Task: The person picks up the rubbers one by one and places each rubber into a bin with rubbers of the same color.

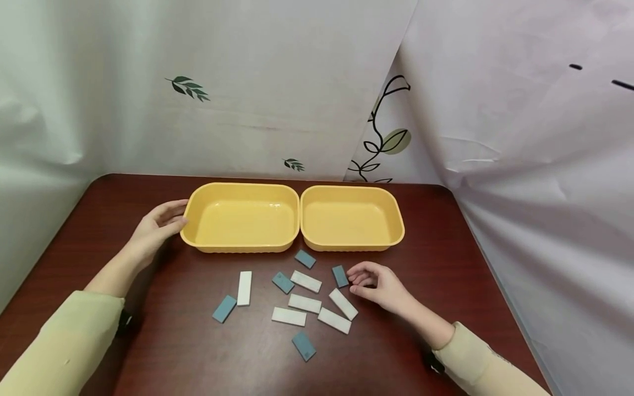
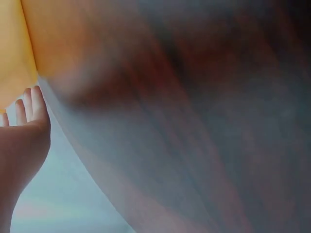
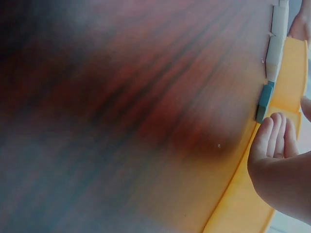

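Observation:
My left hand (image 1: pixel 157 224) rests against the left end of a yellow plastic tray (image 1: pixel 240 247), its fingers extended along the outer wall. The left wrist view shows those fingers (image 2: pixel 37 104) fairly straight beside the yellow side. Over the table, my right hand (image 1: pixel 378 285) has loosely bent fingers and nothing in its grasp. Its fingertips are beside a small blue-grey block (image 1: pixel 339 276); whether they touch it I cannot tell. Longer white blocks lie close by, one slanted (image 1: pixel 343 304) and another (image 1: pixel 334 320) nearer me.
A second yellow tray (image 1: pixel 353 246) adjoins the first at the back of the dark red wooden table (image 1: pixel 188 352). Several more white blocks (image 1: pixel 304 303) and blue-grey blocks (image 1: pixel 304 345) are scattered in front. One white block (image 1: pixel 245 288) lies farther left. Pale sheeting (image 1: pixel 247 126) hangs behind.

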### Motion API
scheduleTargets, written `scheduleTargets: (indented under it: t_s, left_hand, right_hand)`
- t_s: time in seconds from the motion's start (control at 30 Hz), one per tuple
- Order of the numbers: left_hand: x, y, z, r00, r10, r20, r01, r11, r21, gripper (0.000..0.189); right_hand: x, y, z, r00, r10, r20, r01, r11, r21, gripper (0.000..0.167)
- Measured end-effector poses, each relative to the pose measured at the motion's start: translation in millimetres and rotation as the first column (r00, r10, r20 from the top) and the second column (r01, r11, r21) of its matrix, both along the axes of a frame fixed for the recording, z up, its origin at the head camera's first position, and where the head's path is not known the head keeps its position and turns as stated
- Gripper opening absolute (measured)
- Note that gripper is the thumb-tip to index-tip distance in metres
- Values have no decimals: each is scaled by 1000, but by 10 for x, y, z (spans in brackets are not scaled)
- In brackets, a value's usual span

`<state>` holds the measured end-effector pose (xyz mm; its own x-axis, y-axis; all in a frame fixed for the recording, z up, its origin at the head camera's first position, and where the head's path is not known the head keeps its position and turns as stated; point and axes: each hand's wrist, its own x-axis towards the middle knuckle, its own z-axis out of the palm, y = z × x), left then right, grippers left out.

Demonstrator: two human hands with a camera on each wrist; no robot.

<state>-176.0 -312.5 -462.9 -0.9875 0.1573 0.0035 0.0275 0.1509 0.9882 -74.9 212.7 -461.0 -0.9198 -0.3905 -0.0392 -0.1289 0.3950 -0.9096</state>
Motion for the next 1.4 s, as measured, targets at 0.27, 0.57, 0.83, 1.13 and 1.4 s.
scheduleTargets:
  t_s: [0.27,0.57,0.83,1.13,1.4]
  left_hand:
    - [-51,-9,-52,991,-62,117,35,975,219,35]
    - [-76,-22,-97,984,-113,139,62,943,326,33]
    - [-72,-30,-102,980,-113,163,60,952,299,33]
    - [-68,-35,-133,981,-114,159,53,936,348,33]
    - [-58,5,-164,984,-122,128,44,869,493,39]
  right_hand:
    - [-9,-3,-20,995,83,49,-85,996,42,25]
    - [-7,-29,-39,990,143,0,-141,979,145,22]
    - [48,-89,-47,986,152,-64,-133,963,233,27]
    - [112,-190,40,996,88,-30,-74,944,321,27]
    - [153,-248,99,1000,22,12,-25,929,368,24]
